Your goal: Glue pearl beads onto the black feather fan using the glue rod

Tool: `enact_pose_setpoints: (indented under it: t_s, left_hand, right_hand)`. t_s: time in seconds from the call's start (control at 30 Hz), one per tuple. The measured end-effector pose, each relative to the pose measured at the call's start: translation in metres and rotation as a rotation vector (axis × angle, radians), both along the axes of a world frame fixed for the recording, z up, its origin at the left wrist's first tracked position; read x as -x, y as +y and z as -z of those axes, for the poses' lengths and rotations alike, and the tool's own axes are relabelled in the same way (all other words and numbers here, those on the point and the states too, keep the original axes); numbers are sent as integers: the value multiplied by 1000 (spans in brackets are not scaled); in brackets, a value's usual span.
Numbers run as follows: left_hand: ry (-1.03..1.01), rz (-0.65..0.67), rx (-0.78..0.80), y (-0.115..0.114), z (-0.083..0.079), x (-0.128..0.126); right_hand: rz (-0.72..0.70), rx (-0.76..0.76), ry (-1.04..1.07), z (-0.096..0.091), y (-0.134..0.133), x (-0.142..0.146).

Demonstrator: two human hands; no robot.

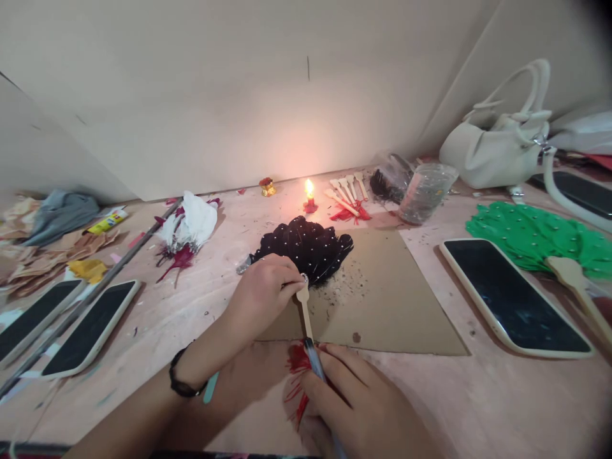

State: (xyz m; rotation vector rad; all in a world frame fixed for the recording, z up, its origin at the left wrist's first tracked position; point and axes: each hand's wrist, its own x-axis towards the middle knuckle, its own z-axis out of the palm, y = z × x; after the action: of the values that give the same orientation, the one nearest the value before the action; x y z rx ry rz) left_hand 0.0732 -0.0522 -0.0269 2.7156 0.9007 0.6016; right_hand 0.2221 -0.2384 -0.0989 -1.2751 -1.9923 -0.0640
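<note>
Head view: right hand (356, 405) hides most of pen (313, 358), left hand (264, 290) pinches fan (308, 245)

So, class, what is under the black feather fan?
A brown cardboard sheet lies under the black feather fan, flecked with dark bits. The left hand pinches the wooden handle, covering the fan's base; the right hand grips a pen. Feathers hide the card beneath.

A lit candle (310, 194) burned at the far edge; a green fan (535, 236) and a phone (514, 296) lay right, a cream handbag (497, 150) beyond.
</note>
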Motion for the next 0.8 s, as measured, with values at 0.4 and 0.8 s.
enact_pose_setpoints:
  t_s: [0.4,0.8]
  left_hand:
    - [55,56,-68,2,-3,7]
    - [46,23,-41,2,2,4]
  right_hand:
    - [-4,-13,-11,-1,0,-2]
    - [-24,43,12,1,-1,-1]
